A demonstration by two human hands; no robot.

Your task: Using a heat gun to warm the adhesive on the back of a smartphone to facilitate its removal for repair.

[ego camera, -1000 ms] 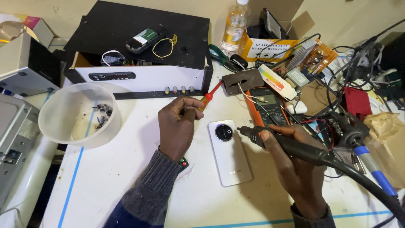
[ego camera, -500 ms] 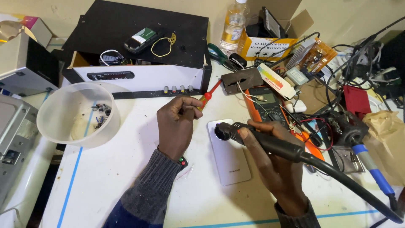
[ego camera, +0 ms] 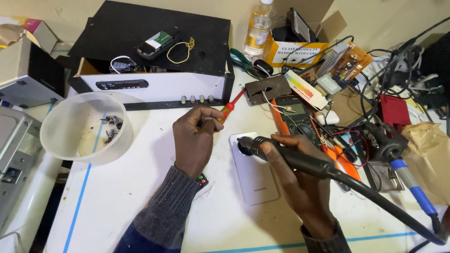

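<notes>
L to R: plastic bowl [ego camera: 84, 126] w/ small parts, on white table [ego camera: 126, 197]. Left hand [ego camera: 194, 140] clenched on red screwdriver [ego camera: 229, 108], tip toward black-lidded box [ego camera: 154, 61]. White phone [ego camera: 255, 175] lies face down betw. hands. Right hand [ego camera: 300, 175] grasps black hot-air handle [ego camera: 290, 157], nozzle over phone's camera end. Orange multimeter [ego camera: 295, 119] behind; blue-handled iron [ego camera: 412, 187] far right.

Left hand [ego camera: 194, 140] closed round a red-handled screwdriver [ego camera: 228, 110]. Right hand [ego camera: 300, 180] holds a black hot-air wand [ego camera: 290, 157], nozzle over the white phone [ego camera: 255, 175] lying face-down on the surface [ego camera: 140, 201]. Clear plastic bowl [ego camera: 86, 129] of small parts sits left.
</notes>
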